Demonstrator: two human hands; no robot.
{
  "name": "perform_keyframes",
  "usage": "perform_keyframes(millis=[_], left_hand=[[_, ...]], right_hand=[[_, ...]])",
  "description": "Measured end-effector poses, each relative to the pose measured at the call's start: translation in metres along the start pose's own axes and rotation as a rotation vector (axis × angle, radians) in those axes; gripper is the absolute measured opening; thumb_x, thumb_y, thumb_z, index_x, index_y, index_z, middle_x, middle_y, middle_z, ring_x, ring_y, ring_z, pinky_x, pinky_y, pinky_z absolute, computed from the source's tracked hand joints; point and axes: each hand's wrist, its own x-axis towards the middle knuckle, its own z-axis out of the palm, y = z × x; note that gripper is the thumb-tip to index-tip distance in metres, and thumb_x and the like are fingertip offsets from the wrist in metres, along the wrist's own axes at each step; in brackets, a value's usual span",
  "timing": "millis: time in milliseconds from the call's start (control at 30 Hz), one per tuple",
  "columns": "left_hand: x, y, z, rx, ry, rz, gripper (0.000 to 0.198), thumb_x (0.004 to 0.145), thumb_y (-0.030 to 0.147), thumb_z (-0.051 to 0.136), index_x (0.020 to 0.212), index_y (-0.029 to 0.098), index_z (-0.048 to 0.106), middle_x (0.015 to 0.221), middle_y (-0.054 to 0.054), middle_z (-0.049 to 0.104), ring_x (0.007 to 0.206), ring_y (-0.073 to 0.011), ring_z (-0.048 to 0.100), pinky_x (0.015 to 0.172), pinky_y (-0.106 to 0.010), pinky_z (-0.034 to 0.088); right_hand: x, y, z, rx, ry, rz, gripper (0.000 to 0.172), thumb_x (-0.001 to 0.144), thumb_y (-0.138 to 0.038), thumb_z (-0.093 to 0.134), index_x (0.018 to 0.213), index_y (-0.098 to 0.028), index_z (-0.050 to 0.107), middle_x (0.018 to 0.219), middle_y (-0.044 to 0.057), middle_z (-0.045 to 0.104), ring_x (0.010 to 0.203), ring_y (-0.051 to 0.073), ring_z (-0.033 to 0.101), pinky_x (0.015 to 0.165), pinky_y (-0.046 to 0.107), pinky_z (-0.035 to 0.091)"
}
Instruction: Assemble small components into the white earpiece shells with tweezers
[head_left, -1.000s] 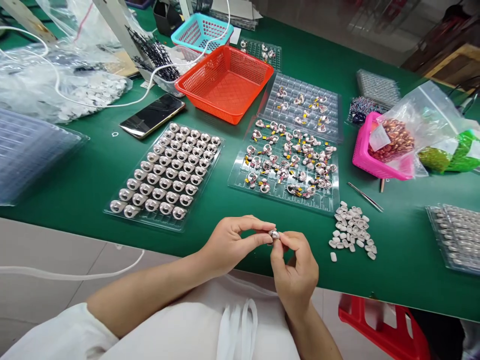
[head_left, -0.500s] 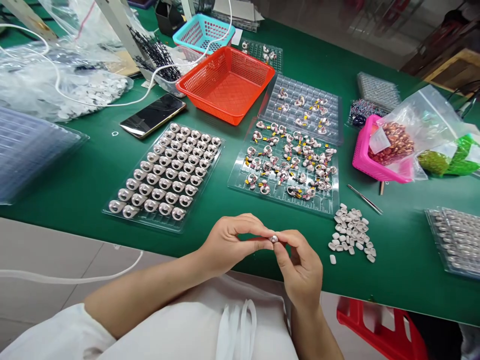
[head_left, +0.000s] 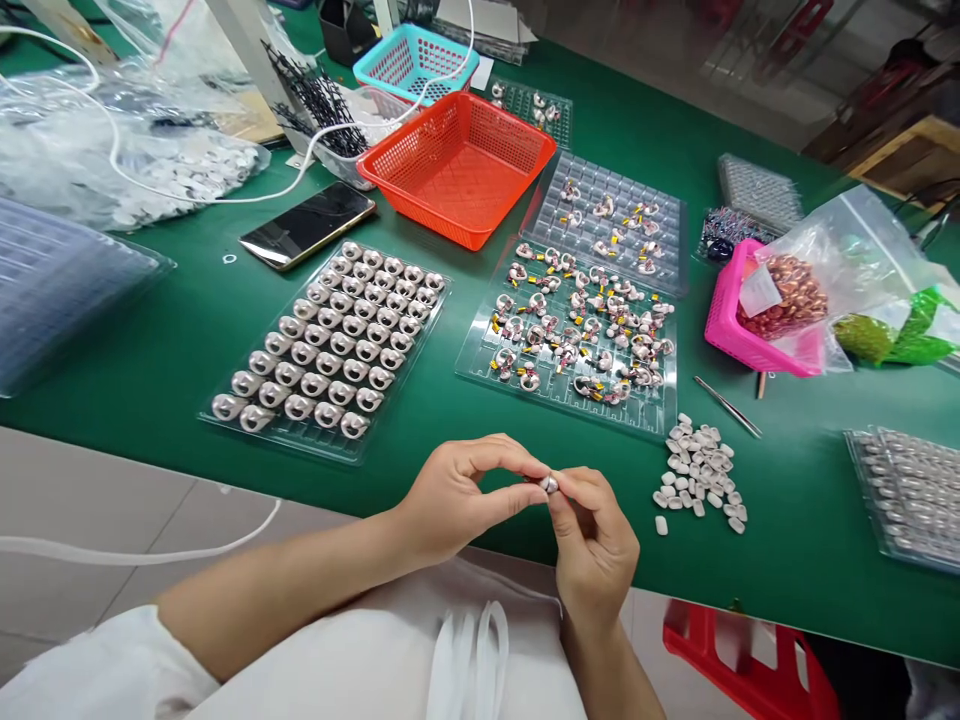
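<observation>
A small shiny silver-grey part (head_left: 550, 484) is pinched between both hands above the table's front edge. On its left side, my left hand (head_left: 457, 490) grips it with thumb and fingertips. My right hand (head_left: 596, 535) is closed on the other side, its thumb and index finger against the part. The fingertips hide much of its shape. Beyond my left hand, a clear tray (head_left: 352, 450) holds rows of similar silver, rounded parts. Another clear tray (head_left: 480, 365) carries many small white pieces with wires and yellow tabs. Right of my right hand lies a pile of small white caps (head_left: 705, 470).
Tweezers (head_left: 727, 407) lie behind the white caps. An orange basket (head_left: 461, 190), a blue basket (head_left: 412, 65) and a phone (head_left: 307, 225) are farther back. A pink basket (head_left: 761, 335) with bagged copper-coloured parts stands at right, near stacked trays (head_left: 900, 490). A red stool (head_left: 750, 650) is below the table.
Both hands stay closed on the small silver part, which appears slightly turned between the fingertips. The view has shifted a little.
</observation>
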Motion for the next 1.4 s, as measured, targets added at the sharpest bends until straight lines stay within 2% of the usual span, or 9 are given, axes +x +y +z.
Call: perform_keyframes(millis=[233, 467, 633, 767, 967, 1100, 1267, 1400], left_hand=[[-0.003, -0.005, 0.001, -0.011, 0.026, 0.097, 0.01, 0.077, 0.01, 0.081, 0.086, 0.016, 0.082, 0.083, -0.009, 0.081, 0.081, -0.0202, 0.074, 0.077, -0.03, 0.059], [-0.003, -0.003, 0.001, -0.016, 0.026, 0.048, 0.008, 0.076, 0.012, 0.083, 0.083, 0.017, 0.083, 0.082, -0.009, 0.081, 0.079, -0.0202, 0.074, 0.076, -0.03, 0.06], [-0.003, -0.004, 0.002, -0.072, 0.051, 0.035, 0.009, 0.074, 0.012, 0.084, 0.081, 0.018, 0.084, 0.08, -0.007, 0.081, 0.078, -0.0195, 0.074, 0.074, -0.029, 0.06], [-0.003, -0.002, 0.001, -0.097, 0.054, -0.038, 0.007, 0.072, 0.013, 0.085, 0.078, 0.018, 0.084, 0.078, -0.007, 0.08, 0.076, -0.0185, 0.073, 0.073, -0.027, 0.059], [-0.002, 0.003, -0.002, -0.157, 0.0, -0.211, 0.008, 0.069, 0.015, 0.087, 0.075, 0.017, 0.083, 0.076, -0.005, 0.079, 0.072, -0.0165, 0.071, 0.07, -0.025, 0.057], [-0.002, 0.003, -0.001, -0.191, 0.01, -0.244, 0.008, 0.067, 0.016, 0.088, 0.073, 0.016, 0.083, 0.074, -0.005, 0.079, 0.071, -0.017, 0.071, 0.069, -0.026, 0.058], [-0.004, 0.001, -0.002, -0.215, 0.011, -0.273, 0.01, 0.066, 0.018, 0.089, 0.072, 0.017, 0.082, 0.075, -0.005, 0.079, 0.071, -0.0169, 0.071, 0.069, -0.027, 0.059], [-0.004, 0.0, -0.003, -0.218, 0.0, -0.305, 0.011, 0.065, 0.019, 0.09, 0.071, 0.016, 0.081, 0.074, -0.005, 0.079, 0.07, -0.0173, 0.071, 0.07, -0.028, 0.06]], right_hand=[[-0.002, 0.003, 0.001, -0.014, 0.017, -0.039, 0.032, 0.091, -0.002, 0.065, 0.109, -0.027, 0.072, 0.096, 0.003, 0.071, 0.088, 0.017, 0.066, 0.068, 0.029, 0.055], [-0.002, 0.003, 0.001, -0.083, 0.021, -0.069, 0.03, 0.091, -0.003, 0.065, 0.109, -0.027, 0.071, 0.095, 0.004, 0.071, 0.086, 0.018, 0.067, 0.066, 0.031, 0.056], [0.0, -0.001, -0.002, -0.21, -0.028, -0.179, 0.034, 0.09, -0.001, 0.064, 0.112, -0.027, 0.069, 0.096, 0.005, 0.073, 0.086, 0.019, 0.069, 0.071, 0.034, 0.058], [0.004, -0.005, -0.007, -0.279, -0.094, -0.235, 0.037, 0.089, 0.0, 0.064, 0.115, -0.026, 0.067, 0.099, 0.006, 0.073, 0.089, 0.019, 0.069, 0.07, 0.032, 0.058], [0.01, -0.009, -0.016, -0.208, -0.19, -0.159, 0.028, 0.091, -0.004, 0.064, 0.11, -0.025, 0.068, 0.094, 0.005, 0.073, 0.083, 0.019, 0.07, 0.065, 0.031, 0.059], [0.01, -0.009, -0.016, -0.185, -0.18, -0.132, 0.026, 0.091, -0.005, 0.064, 0.108, -0.025, 0.069, 0.092, 0.005, 0.073, 0.081, 0.018, 0.07, 0.065, 0.032, 0.059], [0.01, -0.008, -0.015, -0.226, -0.198, -0.232, 0.034, 0.09, -0.002, 0.064, 0.114, -0.025, 0.067, 0.095, 0.006, 0.073, 0.081, 0.017, 0.069, 0.061, 0.028, 0.058], [0.013, -0.009, -0.018, -0.225, -0.258, -0.247, 0.035, 0.089, -0.001, 0.064, 0.115, -0.025, 0.067, 0.095, 0.006, 0.072, 0.082, 0.017, 0.069, 0.065, 0.03, 0.058]])
